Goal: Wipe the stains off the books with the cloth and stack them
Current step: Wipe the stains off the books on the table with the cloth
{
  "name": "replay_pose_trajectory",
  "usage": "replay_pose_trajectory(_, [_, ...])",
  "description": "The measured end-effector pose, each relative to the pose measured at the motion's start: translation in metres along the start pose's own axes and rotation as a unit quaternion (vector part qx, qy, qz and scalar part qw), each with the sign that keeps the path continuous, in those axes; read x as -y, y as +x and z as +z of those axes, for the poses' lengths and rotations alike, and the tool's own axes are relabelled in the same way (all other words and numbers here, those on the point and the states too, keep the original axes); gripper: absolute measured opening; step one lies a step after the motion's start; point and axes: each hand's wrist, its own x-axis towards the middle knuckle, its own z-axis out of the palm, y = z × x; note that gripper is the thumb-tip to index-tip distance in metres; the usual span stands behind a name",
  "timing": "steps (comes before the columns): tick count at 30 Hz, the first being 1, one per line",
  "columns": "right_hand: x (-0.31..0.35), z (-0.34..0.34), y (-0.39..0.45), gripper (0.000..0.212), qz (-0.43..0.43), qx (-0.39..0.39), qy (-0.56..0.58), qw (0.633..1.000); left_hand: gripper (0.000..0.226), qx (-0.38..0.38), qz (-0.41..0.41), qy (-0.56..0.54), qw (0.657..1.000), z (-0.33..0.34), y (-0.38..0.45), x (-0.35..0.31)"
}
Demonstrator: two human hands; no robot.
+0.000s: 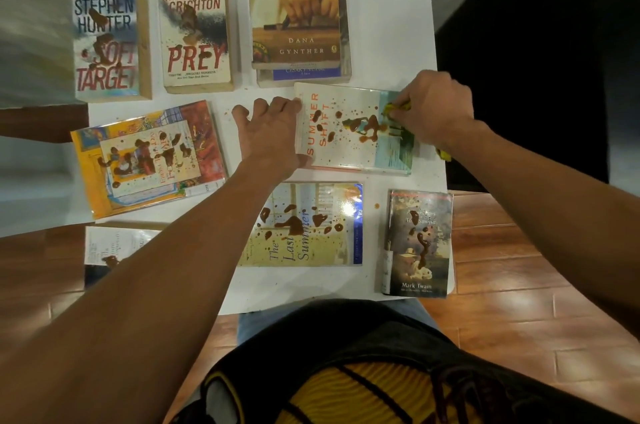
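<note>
White table holds nine books in view, seven visibly splashed with brown stains. Upper left: "Stephen Hunter Soft Target", then "Michael Crichton Prey". Top centre: a stack of two, "Crossing on the Paris, Dana Gynther" on a blue-edged book. Middle left: colourful picture book, title unreadable. Centre right: "Summer Shift". Lower row: a partly hidden book, "The Last Summer", Mark Twain's Tom Sawyer. Left hand fingers spread flat, pressing Summer Shift's left edge. Right hand fingers curled, gripping yellow cloth on that cover's right end.
</note>
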Motion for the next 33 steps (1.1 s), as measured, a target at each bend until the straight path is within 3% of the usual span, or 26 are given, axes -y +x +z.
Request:
replay_pose_trajectory(5, [0.002,0.001,-0.018,0.028,-0.101,0.075,-0.05,0.991,0.098,-0.001,0.001,-0.003,1.0,0.0,0.0,0.001])
replay_pose_trajectory(10, [0.005,-0.005,0.0,0.035,-0.014,0.026,-0.036,0.999,0.097,-0.001,0.001,-0.003,1.0,0.0,0.0,-0.001])
replay_pose_trajectory(16, [0.007,-0.004,-0.011,0.029,-0.099,0.084,-0.064,0.989,0.098,-0.001,0.003,-0.004,1.0,0.0,0.001,0.002])
replay_pose_trajectory(21, [0.009,-0.01,0.004,0.034,-0.018,0.024,-0.039,0.999,0.096,-0.003,0.002,-0.007,1.0,0.001,0.001,0.001])
replay_pose_trajectory(26, [0.011,0.001,-0.023,0.031,-0.121,0.093,-0.089,0.984,0.097,-0.005,0.002,-0.011,1.0,0.003,0.002,0.003])
replay_pose_trajectory(31, [0.006,-0.007,-0.007,0.036,-0.049,0.054,-0.079,0.994,0.096,-0.004,0.003,-0.018,1.0,0.003,0.002,0.002])
replay_pose_trajectory(33, [0.011,-0.004,-0.011,0.033,-0.059,0.056,-0.079,0.994,0.096,-0.004,0.002,-0.016,1.0,0.002,0.001,0.003])
